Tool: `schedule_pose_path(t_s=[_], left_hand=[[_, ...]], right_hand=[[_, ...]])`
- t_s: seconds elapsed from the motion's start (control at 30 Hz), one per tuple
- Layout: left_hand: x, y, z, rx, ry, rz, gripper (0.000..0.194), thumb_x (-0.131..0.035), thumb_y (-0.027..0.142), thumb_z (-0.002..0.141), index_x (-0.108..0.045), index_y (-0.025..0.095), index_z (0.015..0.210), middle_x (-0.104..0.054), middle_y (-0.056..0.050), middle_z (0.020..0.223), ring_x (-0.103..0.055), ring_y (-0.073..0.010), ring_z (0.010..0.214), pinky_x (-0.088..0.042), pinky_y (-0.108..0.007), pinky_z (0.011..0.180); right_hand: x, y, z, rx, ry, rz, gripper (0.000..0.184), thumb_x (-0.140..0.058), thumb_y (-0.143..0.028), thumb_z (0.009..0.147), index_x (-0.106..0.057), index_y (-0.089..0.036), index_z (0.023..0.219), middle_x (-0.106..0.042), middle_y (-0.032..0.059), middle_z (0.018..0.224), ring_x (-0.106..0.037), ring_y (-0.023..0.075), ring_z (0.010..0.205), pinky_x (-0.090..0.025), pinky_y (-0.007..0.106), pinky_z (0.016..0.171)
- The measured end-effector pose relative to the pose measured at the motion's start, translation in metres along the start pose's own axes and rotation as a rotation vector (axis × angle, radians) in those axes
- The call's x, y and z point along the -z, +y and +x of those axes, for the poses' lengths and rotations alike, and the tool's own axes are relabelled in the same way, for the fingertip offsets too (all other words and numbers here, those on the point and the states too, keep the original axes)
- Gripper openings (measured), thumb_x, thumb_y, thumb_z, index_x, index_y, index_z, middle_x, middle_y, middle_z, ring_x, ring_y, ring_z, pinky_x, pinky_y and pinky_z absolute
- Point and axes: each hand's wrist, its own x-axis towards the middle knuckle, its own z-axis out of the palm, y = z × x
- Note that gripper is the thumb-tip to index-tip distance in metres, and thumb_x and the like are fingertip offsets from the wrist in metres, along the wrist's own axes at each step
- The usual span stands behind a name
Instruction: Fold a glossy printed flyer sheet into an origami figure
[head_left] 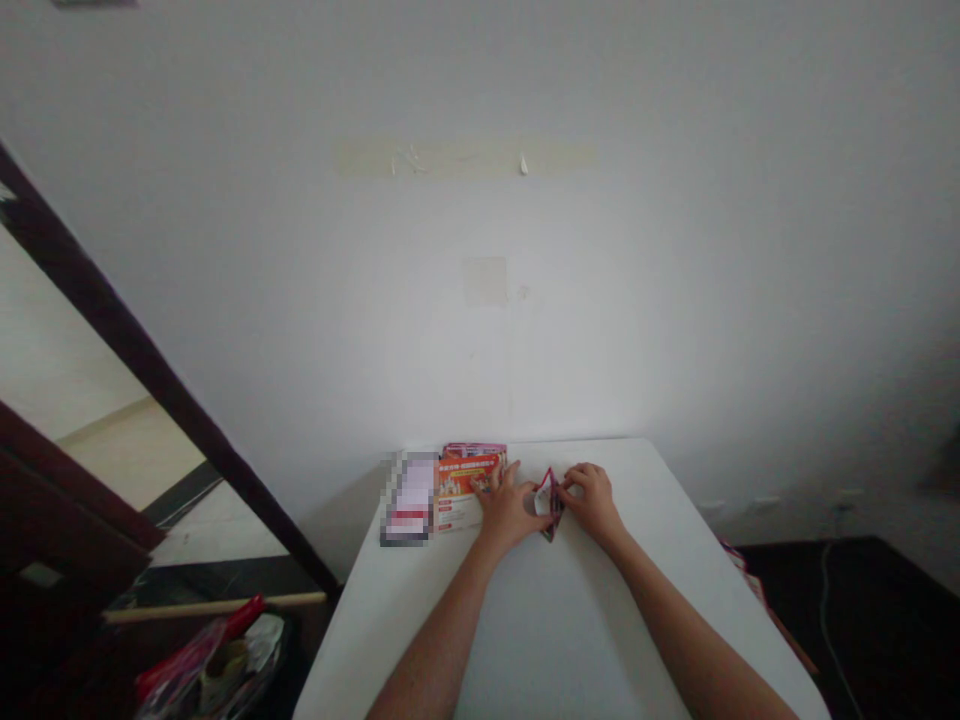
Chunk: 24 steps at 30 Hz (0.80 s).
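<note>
A small folded paper (553, 508) with a pink edge and a white inner side stands partly opened on the white table (555, 620). My right hand (592, 500) pinches its right side between thumb and fingertips. On the left side, the thumb and index finger of my left hand (508, 510) grip the same paper. The other fingers of that hand stretch over an orange and white printed leaflet (457, 510). Exactly where the fingertips meet the paper is partly hidden.
A phone-like item (409, 500), blurred by pixelation, lies left of the leaflet. More pink printed papers (476, 449) lie behind it. The table's far edge meets a white wall (480, 350). A bag of odds and ends (232, 660) is on the floor at lower left.
</note>
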Motion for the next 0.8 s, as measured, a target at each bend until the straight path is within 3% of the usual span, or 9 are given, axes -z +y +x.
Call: schedule_pose_path(t_s=[0.33, 0.8], left_hand=[[-0.0017, -0.0014, 0.0005, -0.021, 0.012, -0.013, 0.060, -0.072, 0.068, 0.063, -0.070, 0.038, 0.115, -0.032, 0.000, 0.160, -0.015, -0.0409, 0.148, -0.011, -0.075, 0.112], [-0.0084, -0.0034, 0.0014, -0.046, 0.024, -0.011, 0.060, -0.074, 0.069, 0.060, -0.071, 0.040, 0.112, -0.034, 0.000, 0.159, -0.019, -0.0427, 0.147, -0.011, -0.076, 0.111]], right_hand=[[0.0059, -0.0021, 0.0022, 0.005, -0.017, 0.063, 0.021, -0.064, -0.044, 0.082, -0.076, -0.030, 0.092, -0.067, 0.0057, 0.100, -0.057, 0.0251, 0.102, -0.040, 0.041, 0.095], [0.0043, -0.0021, 0.0018, -0.013, 0.003, 0.057, 0.018, -0.062, -0.039, 0.082, -0.072, -0.025, 0.083, -0.067, 0.0056, 0.096, -0.057, 0.0240, 0.102, -0.039, 0.039, 0.096]])
